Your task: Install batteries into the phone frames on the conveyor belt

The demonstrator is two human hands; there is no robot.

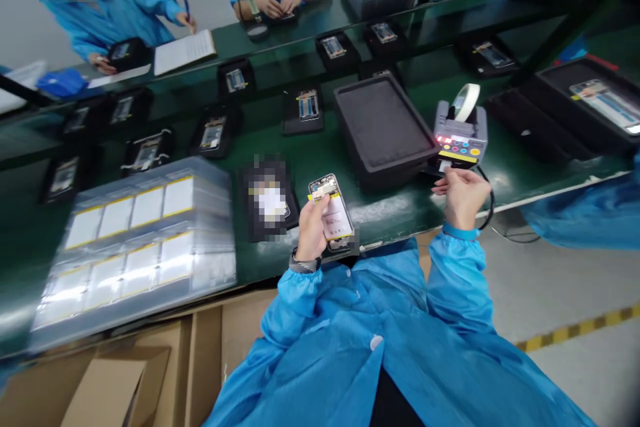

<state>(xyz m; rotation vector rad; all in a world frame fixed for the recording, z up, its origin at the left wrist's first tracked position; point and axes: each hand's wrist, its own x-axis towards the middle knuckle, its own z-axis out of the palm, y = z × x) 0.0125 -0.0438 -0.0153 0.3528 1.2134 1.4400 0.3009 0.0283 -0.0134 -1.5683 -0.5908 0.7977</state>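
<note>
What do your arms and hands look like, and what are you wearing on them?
Both arms wear long, shiny light-blue smock sleeves with gathered cuffs. The left hand and the right hand are bare, with no gloves. A dark watch circles the left wrist, and the right cuff ends in a narrow blue band.

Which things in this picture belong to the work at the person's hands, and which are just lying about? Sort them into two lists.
Part of the work:
left hand, gripping a phone body
right hand, at the tape dispenser

Just lying about:
black tray
stack of clear trays
cardboard box
</note>
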